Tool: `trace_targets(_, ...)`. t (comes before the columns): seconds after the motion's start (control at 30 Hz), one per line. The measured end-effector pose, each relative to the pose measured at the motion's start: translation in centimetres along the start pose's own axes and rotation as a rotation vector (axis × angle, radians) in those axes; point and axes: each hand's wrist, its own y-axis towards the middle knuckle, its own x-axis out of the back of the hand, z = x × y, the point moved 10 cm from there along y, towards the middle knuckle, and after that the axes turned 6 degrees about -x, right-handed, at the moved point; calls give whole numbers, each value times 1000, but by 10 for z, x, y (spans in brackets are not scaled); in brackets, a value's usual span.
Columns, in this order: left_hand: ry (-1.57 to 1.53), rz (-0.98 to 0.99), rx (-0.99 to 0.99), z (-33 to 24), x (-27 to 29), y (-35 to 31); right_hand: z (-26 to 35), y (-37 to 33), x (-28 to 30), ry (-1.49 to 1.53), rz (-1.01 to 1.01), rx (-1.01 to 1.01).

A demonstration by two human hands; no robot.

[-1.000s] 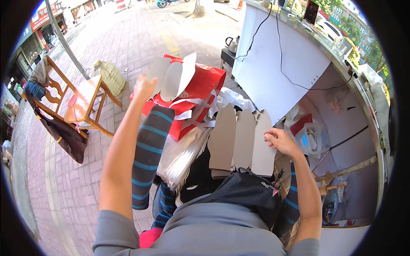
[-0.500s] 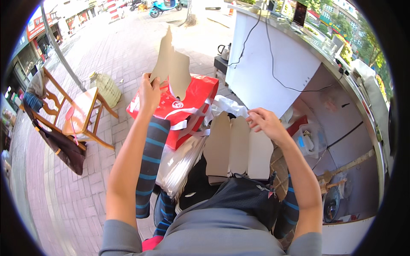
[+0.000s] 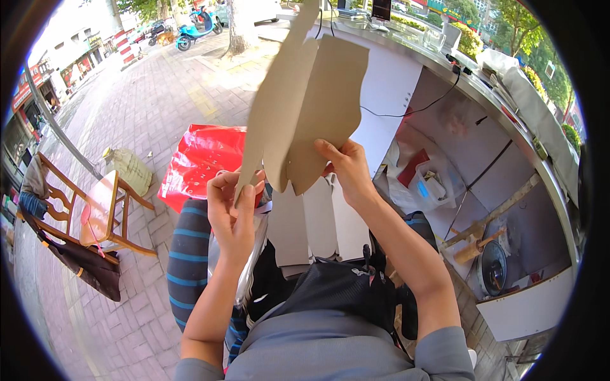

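A creased sheet of brown cardboard (image 3: 330, 95) with curved, cut edges is held up in front of me between both hands. My left hand (image 3: 234, 200) pinches its lower left edge. My right hand (image 3: 347, 166) grips the lower right part, thumb on the near face and fingers behind. Below, a stack of similar folded cardboard pieces (image 3: 321, 219) rests on my lap, against a black mesh bag (image 3: 330, 286). The raised sheet hides part of the red bag behind it.
A shiny red bag (image 3: 200, 162) stands ahead to the left. A wooden chair (image 3: 98, 206) with cloth and a dark bag is farther left, near a pale sack (image 3: 130, 168). On the right is a white counter (image 3: 394, 76), with a clear plastic box (image 3: 435, 184) and wooden sticks beneath it.
The cardboard has come nearer and toward the right, and now looks larger. My right hand has left the stack on my lap and taken hold of it. My view has shifted.
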Motion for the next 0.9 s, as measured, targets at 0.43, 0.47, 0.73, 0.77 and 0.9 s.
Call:
trace_targets(0.43,-364,43,410,22,0,-39,74,-69,-16,-505,-140,442)
trace_targets(0.47,-317,17,397,24,1,-40,76,-72,-18,-500,-132,480)
trace_targets(0.73,-88,221,475,69,5,-37,79,-59,-12,-344,28,645)
trace_targets(0.77,-198,133,666,90,10,-48,72,-50,-8,-131,129,560)
trace_targets(0.9,-369,108,812,115,8,-59,61,-35,-2,27,183,473)
